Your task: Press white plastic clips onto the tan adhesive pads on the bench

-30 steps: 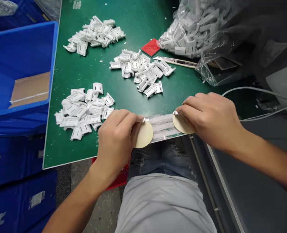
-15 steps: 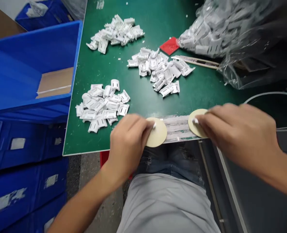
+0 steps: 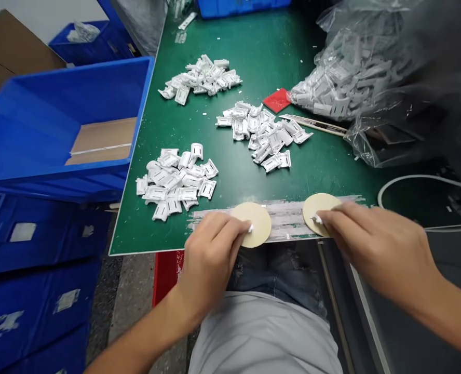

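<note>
Two round cream-coloured discs [image 3: 258, 215] [image 3: 319, 203] lie at the near table edge on a strip of whitish, worn tape [image 3: 287, 214]. My left hand [image 3: 213, 254] pinches a small white piece [image 3: 250, 228] over the left disc. Over the right disc, my right hand [image 3: 382, 246] pinches another small white piece [image 3: 317, 219]. Fingers hide most of both pieces, so their shape is unclear. Beyond my left hand is a pile of white curved plastic parts with slots [image 3: 176, 179].
Two more piles of white parts [image 3: 205, 77] [image 3: 267, 132] lie farther back. A red square [image 3: 277, 100], a thin metal strip [image 3: 316, 124] and a clear bag of parts [image 3: 339, 78] are at right. A blue bin [image 3: 63, 174] stands left; a white cable [image 3: 421, 177] curves at right.
The view has tilted up, bringing a blue bin at the far table end into sight. Both hands have shifted slightly toward my body over the discs, still pinching the small white pieces.
</note>
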Demonstrator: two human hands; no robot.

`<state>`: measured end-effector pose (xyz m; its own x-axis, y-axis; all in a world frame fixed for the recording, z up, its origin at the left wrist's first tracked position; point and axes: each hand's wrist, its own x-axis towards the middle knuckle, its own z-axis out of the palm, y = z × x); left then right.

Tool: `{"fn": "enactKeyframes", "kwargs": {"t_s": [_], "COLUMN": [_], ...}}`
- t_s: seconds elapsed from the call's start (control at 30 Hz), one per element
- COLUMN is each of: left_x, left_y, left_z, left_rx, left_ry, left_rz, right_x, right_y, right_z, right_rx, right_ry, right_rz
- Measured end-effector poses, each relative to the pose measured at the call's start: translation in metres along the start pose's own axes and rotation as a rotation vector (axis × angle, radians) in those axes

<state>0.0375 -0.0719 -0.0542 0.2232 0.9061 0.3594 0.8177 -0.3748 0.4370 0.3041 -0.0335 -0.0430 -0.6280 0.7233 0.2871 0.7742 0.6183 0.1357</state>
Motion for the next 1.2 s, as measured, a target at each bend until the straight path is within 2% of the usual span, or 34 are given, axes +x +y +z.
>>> {"fn": "enactKeyframes", "kwargs": {"t_s": [0.13, 0.2, 0.27, 0.33, 0.4, 0.5, 0.57, 0.63, 0.7, 0.77, 0.87, 0.93, 1.03, 1.1, 1.2], "left_x": [-0.006, -0.02, -0.04, -0.058, -0.063, -0.046, -0.028, -0.013, -0.006, -0.004, -0.009, -0.013, -0.018, -0.018, -0.015], "left_y": [0.002, 0.008, 0.016, 0.024, 0.029, 0.032, 0.032, 0.03, 0.025, 0.019, 0.009, 0.005, 0.002, 0.003, 0.005], "left_z": [0.002, -0.001, -0.005, -0.008, -0.008, -0.006, -0.005, -0.003, 0.001, 0.005, 0.01, 0.011, 0.006, 0.001, -0.004], "left_rx": [0.043, -0.004, -0.116, -0.198, -0.284, -0.443, -0.578, -0.706, -0.732, -0.614, -0.359, -0.219, -0.056, -0.016, -0.059], "left_ry": [0.0, -0.017, -0.056, 0.006, 0.075, 0.125, 0.15, 0.184, 0.19, 0.141, 0.052, 0.04, 0.026, 0.008, 0.005], "left_rz": [-0.014, -0.008, 0.051, 0.056, -0.031, -0.273, -0.421, -0.504, -0.509, -0.456, -0.347, -0.277, -0.188, -0.129, -0.051], "right_x": [-0.01, -0.022, -0.039, -0.053, -0.059, -0.049, -0.036, -0.023, -0.013, -0.006, -0.003, -0.005, -0.01, -0.011, -0.009], "right_y": [-0.006, -0.015, -0.024, -0.028, -0.025, -0.012, -0.004, -0.001, -0.002, -0.006, -0.01, -0.009, -0.006, -0.005, -0.005], "right_z": [-0.006, -0.015, -0.023, -0.027, -0.027, -0.019, -0.009, 0.001, 0.009, 0.012, 0.009, 0.005, 0.001, -0.001, -0.002], "right_rx": [0.041, 0.15, 0.283, 0.445, 0.611, 0.845, 0.974, 1.048, 1.051, 0.972, 0.704, 0.528, 0.372, 0.344, 0.462], "right_ry": [-0.064, -0.093, -0.085, -0.098, -0.075, 0.001, 0.039, 0.07, 0.081, 0.056, 0.052, 0.091, 0.074, 0.035, 0.012], "right_rz": [0.058, 0.07, -0.015, 0.054, 0.226, 0.497, 0.606, 0.647, 0.647, 0.597, 0.402, 0.286, 0.217, 0.198, 0.229]}}
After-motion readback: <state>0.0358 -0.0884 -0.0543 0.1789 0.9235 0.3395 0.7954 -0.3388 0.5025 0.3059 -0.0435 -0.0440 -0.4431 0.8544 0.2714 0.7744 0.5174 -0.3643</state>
